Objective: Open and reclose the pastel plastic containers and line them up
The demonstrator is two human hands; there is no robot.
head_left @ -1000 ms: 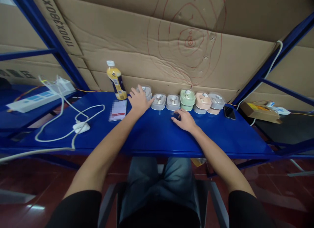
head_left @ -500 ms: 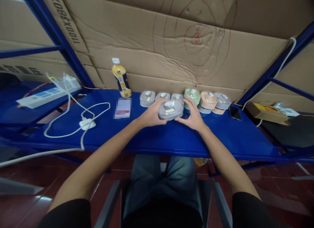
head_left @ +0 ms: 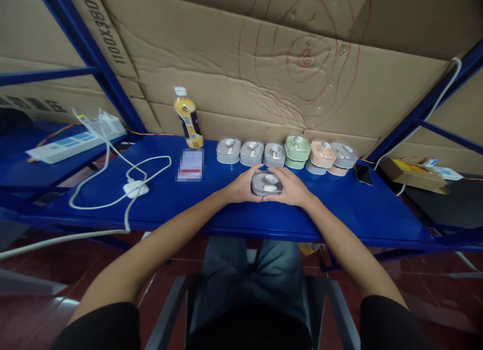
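Observation:
My left hand point(head_left: 242, 186) and my right hand point(head_left: 289, 187) press in from both sides on a small grey rounded plastic box point(head_left: 267, 184), which has a round label and a beige part on its lid. It sits low over the blue shelf, and I cannot tell whether it touches. Just beyond my fingers stands a row of similar boxes: grey ones point(head_left: 251, 153), a green one point(head_left: 297, 148), a peach one point(head_left: 322, 154), and another grey one point(head_left: 344, 155). Some of those at the right are stacked on others.
A yellow-labelled bottle point(head_left: 187, 118) and a pixelated card point(head_left: 190, 165) stand left of the row on the blue metal shelf point(head_left: 370, 214). Further left lie a white cable with a plug point(head_left: 135, 189) and a power strip point(head_left: 75, 146). A phone point(head_left: 363, 173) lies at the right.
My hands have come together from apart, and the grey box is now between them. It has gone from tilted and higher to flatter and lower. The view has shifted slightly.

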